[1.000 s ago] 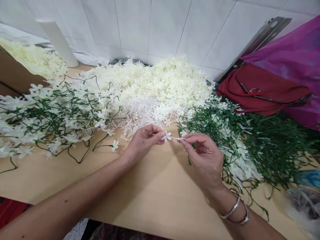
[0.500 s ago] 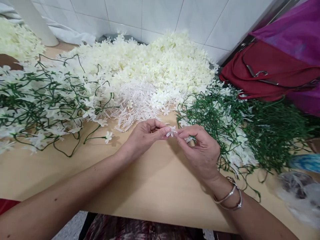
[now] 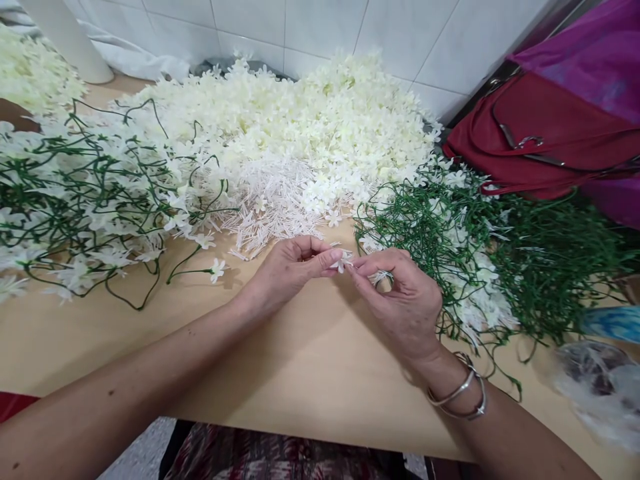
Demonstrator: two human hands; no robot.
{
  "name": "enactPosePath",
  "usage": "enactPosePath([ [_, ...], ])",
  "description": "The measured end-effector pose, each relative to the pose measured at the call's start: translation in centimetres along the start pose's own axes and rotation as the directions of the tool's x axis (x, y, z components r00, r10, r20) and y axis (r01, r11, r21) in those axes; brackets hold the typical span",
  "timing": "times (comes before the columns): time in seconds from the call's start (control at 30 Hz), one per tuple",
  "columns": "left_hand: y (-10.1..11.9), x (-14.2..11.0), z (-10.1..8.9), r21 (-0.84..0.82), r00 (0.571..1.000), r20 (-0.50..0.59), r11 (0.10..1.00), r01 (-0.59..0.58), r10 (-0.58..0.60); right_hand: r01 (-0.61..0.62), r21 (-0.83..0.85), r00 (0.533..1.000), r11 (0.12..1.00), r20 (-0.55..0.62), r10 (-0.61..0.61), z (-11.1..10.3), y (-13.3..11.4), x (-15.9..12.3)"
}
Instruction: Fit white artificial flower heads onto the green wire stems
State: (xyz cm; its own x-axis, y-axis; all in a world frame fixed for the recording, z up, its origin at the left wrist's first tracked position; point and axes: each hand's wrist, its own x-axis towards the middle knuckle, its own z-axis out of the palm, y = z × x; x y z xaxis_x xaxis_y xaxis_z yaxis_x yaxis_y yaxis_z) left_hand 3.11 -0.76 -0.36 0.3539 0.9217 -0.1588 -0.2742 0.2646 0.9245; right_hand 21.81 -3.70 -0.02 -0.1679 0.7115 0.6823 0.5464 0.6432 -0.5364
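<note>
Between thumb and fingers, my left hand (image 3: 295, 270) pinches a small white artificial flower (image 3: 342, 263) above the table. My right hand (image 3: 403, 297) meets it from the right, thumb and forefinger closed at the flower's edge. Several thin white pieces (image 3: 383, 277) show inside the curl of the right hand's fingers. Just beyond the hands lies a heap of thin white sticks (image 3: 270, 200). Behind that spreads a large pile of loose white flower heads (image 3: 320, 120). A single flower on a green stem (image 3: 217, 270) rests left of my left hand.
White flowers on green stems (image 3: 100, 200) are heaped at the left. Tangled green stems (image 3: 545, 267) fill the right side. A red bag (image 3: 555, 140) stands at the back right, near a clear plastic bag (image 3: 600, 387). Tiled wall (image 3: 320, 27) bounds the table (image 3: 300, 380) behind.
The flower between my fingertips has turned slightly. Both hands keep almost the same place and grip; the camera view has shifted a little.
</note>
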Motion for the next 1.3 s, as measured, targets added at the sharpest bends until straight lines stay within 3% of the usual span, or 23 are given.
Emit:
enactPosePath([
  [0.2,-0.1,-0.1,-0.2,0.069,0.999,0.010,0.997,-0.037,0.037,-0.023,-0.044,0.999,0.999,0.038,0.025,0.1,-0.1,0.0],
  [0.33,-0.2,-0.3,-0.1,0.151,0.993,0.039,0.981,-0.120,0.115,-0.185,0.067,0.983,0.981,0.011,0.185,0.4,-0.1,-0.3],
  [0.4,-0.1,-0.4,0.0,0.172,0.986,0.068,0.971,-0.164,0.154,-0.250,0.127,0.968,0.960,0.054,0.245,0.3,0.0,-0.4],
  [0.53,0.1,-0.6,0.3,0.218,0.974,0.110,0.951,-0.219,0.199,-0.180,0.104,0.977,0.978,0.133,0.166,0.0,0.5,-0.1],
  [0.7,0.5,-0.9,0.3,0.288,0.973,0.096,0.930,-0.228,0.209,-0.122,0.105,0.992,0.987,0.039,0.118,-0.3,1.0,0.0],
  [0.87,0.6,-0.9,0.0,0.263,0.977,-0.039,0.946,-0.190,0.208,-0.209,0.232,0.978,0.950,0.071,0.198,-0.1,1.3,-0.2],
  [0.97,0.8,-0.8,-0.1,0.247,0.943,-0.183,0.942,-0.229,0.277,-0.266,0.303,0.964,0.915,0.102,0.246,0.1,1.5,-0.3],
  [1.1,1.1,-0.3,-0.7,0.321,0.842,-0.334,0.891,-0.321,0.424,-0.352,0.319,0.936,0.880,0.097,0.339,0.2,1.7,-0.2],
  [1.2,0.9,0.2,-1.5,0.466,0.799,-0.311,0.815,-0.344,0.515,-0.396,0.312,0.913,0.863,0.038,0.406,0.1,1.8,-0.1],
  [1.3,0.3,0.5,-2.0,0.682,0.784,-0.180,0.650,-0.336,0.594,-0.403,0.288,0.908,0.868,0.008,0.419,0.0,2.2,0.0],
])
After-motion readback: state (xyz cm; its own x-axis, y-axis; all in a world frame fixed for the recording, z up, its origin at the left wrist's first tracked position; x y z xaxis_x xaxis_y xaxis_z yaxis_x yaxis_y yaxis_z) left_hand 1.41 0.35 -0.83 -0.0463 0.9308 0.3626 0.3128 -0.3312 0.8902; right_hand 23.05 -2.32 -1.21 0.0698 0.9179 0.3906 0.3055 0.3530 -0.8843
